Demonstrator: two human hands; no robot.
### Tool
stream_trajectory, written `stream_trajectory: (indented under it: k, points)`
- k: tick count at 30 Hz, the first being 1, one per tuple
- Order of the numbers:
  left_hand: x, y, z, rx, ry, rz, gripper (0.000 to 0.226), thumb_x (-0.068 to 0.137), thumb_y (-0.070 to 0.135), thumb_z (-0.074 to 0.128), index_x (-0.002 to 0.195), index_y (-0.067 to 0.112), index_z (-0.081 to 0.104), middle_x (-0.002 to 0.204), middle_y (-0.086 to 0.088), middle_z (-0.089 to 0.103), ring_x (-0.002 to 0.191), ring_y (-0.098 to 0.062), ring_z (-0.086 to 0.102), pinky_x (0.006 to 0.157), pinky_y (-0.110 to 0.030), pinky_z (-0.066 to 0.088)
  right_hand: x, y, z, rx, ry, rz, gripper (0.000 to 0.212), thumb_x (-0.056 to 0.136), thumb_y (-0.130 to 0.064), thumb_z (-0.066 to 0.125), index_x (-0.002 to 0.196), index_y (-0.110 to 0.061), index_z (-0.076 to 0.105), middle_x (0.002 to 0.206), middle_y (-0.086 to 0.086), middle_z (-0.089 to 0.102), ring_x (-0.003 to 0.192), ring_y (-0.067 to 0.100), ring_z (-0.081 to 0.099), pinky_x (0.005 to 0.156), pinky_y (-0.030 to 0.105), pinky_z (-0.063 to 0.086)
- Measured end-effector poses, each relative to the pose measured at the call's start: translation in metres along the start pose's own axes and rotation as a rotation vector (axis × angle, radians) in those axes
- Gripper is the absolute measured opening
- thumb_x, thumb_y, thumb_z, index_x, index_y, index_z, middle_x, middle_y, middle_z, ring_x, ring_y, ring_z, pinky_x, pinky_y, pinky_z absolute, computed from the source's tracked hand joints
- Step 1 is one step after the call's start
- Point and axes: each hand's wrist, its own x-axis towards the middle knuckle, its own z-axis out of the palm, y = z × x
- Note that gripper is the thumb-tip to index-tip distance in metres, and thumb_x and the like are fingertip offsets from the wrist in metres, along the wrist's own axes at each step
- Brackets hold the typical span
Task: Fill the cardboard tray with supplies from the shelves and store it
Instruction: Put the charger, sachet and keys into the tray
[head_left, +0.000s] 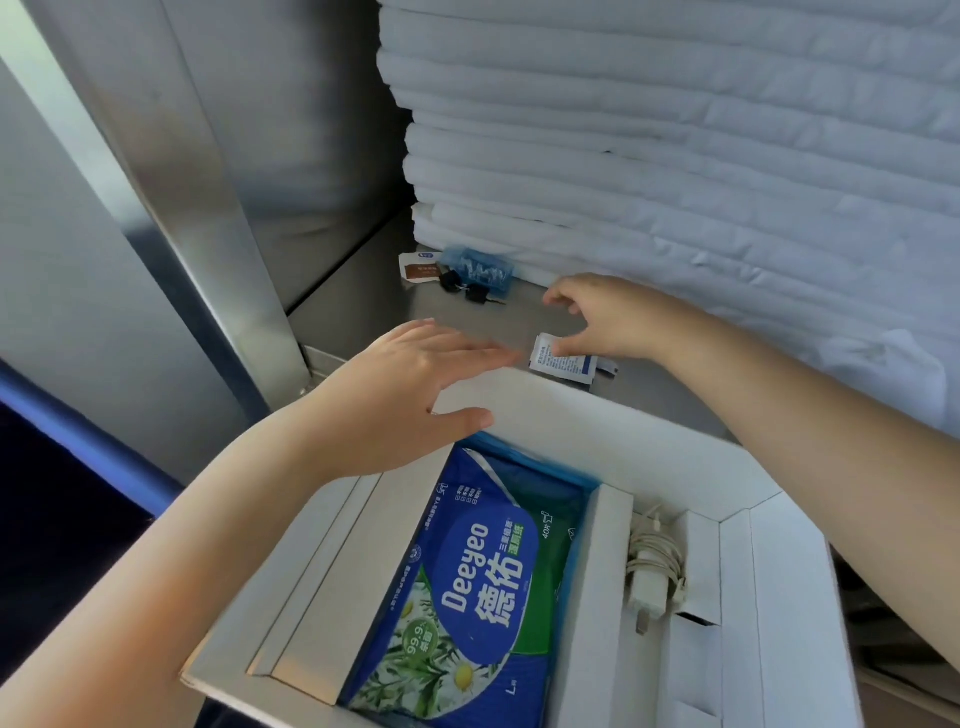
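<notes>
Looks like a linen storeroom: bare stainless steel shelf (374, 312), tall stack of folded white linens (675, 156).

Steel shelf (371, 304) bears folded linens (675, 156), keys (470, 289), sachet (566, 366) (blue packet (480, 267) beside keys).
</notes>
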Motion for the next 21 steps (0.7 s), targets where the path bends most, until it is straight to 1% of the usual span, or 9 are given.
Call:
stream_trajectory:
  k: [2,5,7,10,11,15,18,21]
  points:
    - [-0.001,0.0,0.001,0.016,-0.002,-0.004,0.055,0.091,0.046,0.048,0.144,0.04,0.033,0.145,0.018,0.041,0.132,-0.001,0.031,0.108,-0.013,0.002,0.006,0.003,0.008,-0.007,-0.033,0.02,0.063,0.078,-0.032,0.074,0.134,-0.02,0.047,0.134,0.001,0.052,0.117,0.017,0.052,0.094,0.029,0.042]
    - [0.0,-0.001,0.001,0.011,-0.004,-0.01,0.057,0.088,0.051,0.042,0.144,0.042,0.033,0.144,0.02,0.041,0.131,0.0,0.031,0.108,-0.012,0.001,0.008,0.005,0.018,-0.001,-0.061,0.025,0.053,0.077,-0.03,0.074,0.125,-0.02,0.054,0.123,0.002,0.053,0.11,0.017,0.053,0.087,0.028,0.042]
    - [0.001,-0.001,0.001,0.006,-0.009,-0.015,0.058,0.087,0.053,0.039,0.143,0.044,0.031,0.144,0.021,0.041,0.131,0.0,0.031,0.108,-0.013,0.003,0.009,0.006,0.021,0.004,-0.05,0.019,0.048,0.076,-0.028,0.074,0.121,-0.02,0.057,0.119,0.001,0.052,0.107,0.016,0.053,0.087,0.028,0.042]
    - [0.001,-0.001,0.002,0.004,-0.007,-0.013,0.058,0.087,0.054,0.038,0.143,0.044,0.032,0.144,0.022,0.04,0.131,0.0,0.03,0.105,-0.009,0.0,0.008,0.007,0.022,0.049,-0.015,0.011,0.045,0.075,-0.023,0.076,0.116,-0.021,0.058,0.111,-0.004,0.052,0.095,0.01,0.051,0.076,0.023,0.037]
    - [0.001,-0.002,0.002,0.005,-0.006,-0.012,0.057,0.087,0.053,0.039,0.143,0.044,0.032,0.144,0.022,0.041,0.131,0.0,0.03,0.105,-0.008,0.0,0.007,0.008,0.022,0.064,0.0,0.011,0.044,0.074,-0.021,0.076,0.114,-0.022,0.059,0.107,-0.006,0.053,0.092,0.008,0.05,0.075,0.023,0.037]
    - [0.001,-0.002,0.001,0.006,-0.015,-0.017,0.057,0.088,0.052,0.04,0.143,0.044,0.031,0.145,0.022,0.04,0.133,-0.001,0.03,0.108,-0.015,0.005,0.004,0.007,0.018,0.149,0.065,0.019,0.038,0.071,-0.007,0.072,0.102,-0.027,0.061,0.097,-0.009,0.061,0.085,0.009,0.057,0.077,0.03,0.049]
    - [0.002,-0.002,0.001,0.01,-0.02,-0.016,0.056,0.09,0.05,0.043,0.144,0.043,0.031,0.146,0.021,0.039,0.134,-0.002,0.031,0.11,-0.019,0.008,-0.001,0.007,0.014,0.212,0.095,0.014,0.036,0.071,-0.004,0.072,0.095,-0.03,0.062,0.09,-0.012,0.062,0.079,0.005,0.058,0.075,0.033,0.052]
    - [0.001,-0.001,0.0,0.009,-0.018,-0.014,0.055,0.09,0.048,0.044,0.144,0.042,0.032,0.146,0.02,0.04,0.133,-0.002,0.031,0.11,-0.019,0.007,-0.003,0.007,0.01,0.264,0.104,0.02,0.035,0.072,-0.003,0.073,0.094,-0.029,0.065,0.086,-0.014,0.063,0.077,0.002,0.059,0.074,0.032,0.053]
